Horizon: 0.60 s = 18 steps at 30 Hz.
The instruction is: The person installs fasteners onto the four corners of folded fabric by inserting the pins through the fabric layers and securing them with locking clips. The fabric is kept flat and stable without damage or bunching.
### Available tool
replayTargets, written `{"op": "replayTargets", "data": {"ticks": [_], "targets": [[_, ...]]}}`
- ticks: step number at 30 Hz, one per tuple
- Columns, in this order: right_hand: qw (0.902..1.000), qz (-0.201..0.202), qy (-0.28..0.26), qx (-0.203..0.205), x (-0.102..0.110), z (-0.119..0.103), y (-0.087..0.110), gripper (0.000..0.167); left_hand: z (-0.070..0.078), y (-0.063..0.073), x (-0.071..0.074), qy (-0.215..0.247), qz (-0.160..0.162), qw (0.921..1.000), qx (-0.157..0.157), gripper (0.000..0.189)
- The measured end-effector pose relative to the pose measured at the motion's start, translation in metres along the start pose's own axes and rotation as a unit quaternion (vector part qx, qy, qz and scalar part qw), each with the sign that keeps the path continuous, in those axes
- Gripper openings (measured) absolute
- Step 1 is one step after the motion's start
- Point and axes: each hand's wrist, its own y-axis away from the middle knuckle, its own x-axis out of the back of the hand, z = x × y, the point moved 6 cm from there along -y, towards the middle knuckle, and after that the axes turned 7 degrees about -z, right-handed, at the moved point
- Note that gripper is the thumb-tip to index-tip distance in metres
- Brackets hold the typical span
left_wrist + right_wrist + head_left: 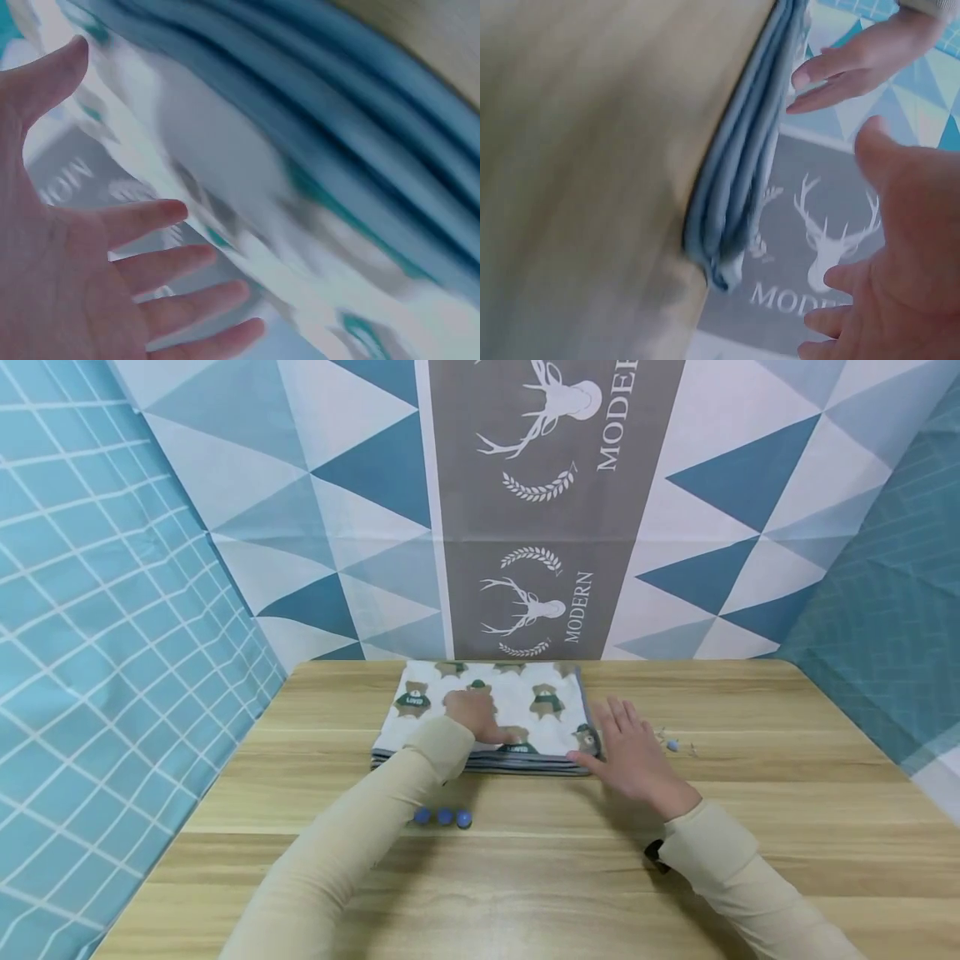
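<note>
A folded white cloth with brown bears in green and a grey-blue edging lies at the far side of the table. Its stacked edges show as several layers in the right wrist view. My left hand is over the middle of the cloth, and in the left wrist view its fingers are spread and hold nothing. By the cloth's right front corner is my right hand, fingers extended, with nothing in its grasp. Whether either hand touches the fabric is hard to tell.
Several small blue balls sit in a row on the wooden table, partly behind the left sleeve. A small blue item lies right of the right hand. Patterned sheeting hangs behind the table's far edge.
</note>
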Motion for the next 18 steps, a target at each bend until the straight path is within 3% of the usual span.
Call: {"op": "replayTargets", "data": {"ticks": [3, 7, 13, 18], "targets": [[0.9999, 0.012, -0.002, -0.008, 0.011, 0.013, -0.002, 0.088, 0.027, 0.003, 0.008, 0.009, 0.049, 0.9971, -0.058, 0.079], [0.9995, 0.006, -0.014, -0.026, 0.023, 0.035, -0.004, 0.085, 0.062, 0.007, 0.012, 0.012, 0.065, 0.991, -0.117, 0.084], [0.9978, -0.041, -0.009, -0.052, 0.031, 0.069, -0.01, 0.083, 0.095, 0.003, 0.005, 0.014, 0.045, 0.9891, -0.14, 0.09], [0.9964, -0.063, 0.013, -0.055, 0.037, 0.091, -0.012, 0.063, 0.113, 0.001, 0.007, -0.021, 0.086, 0.9811, -0.172, 0.082]]}}
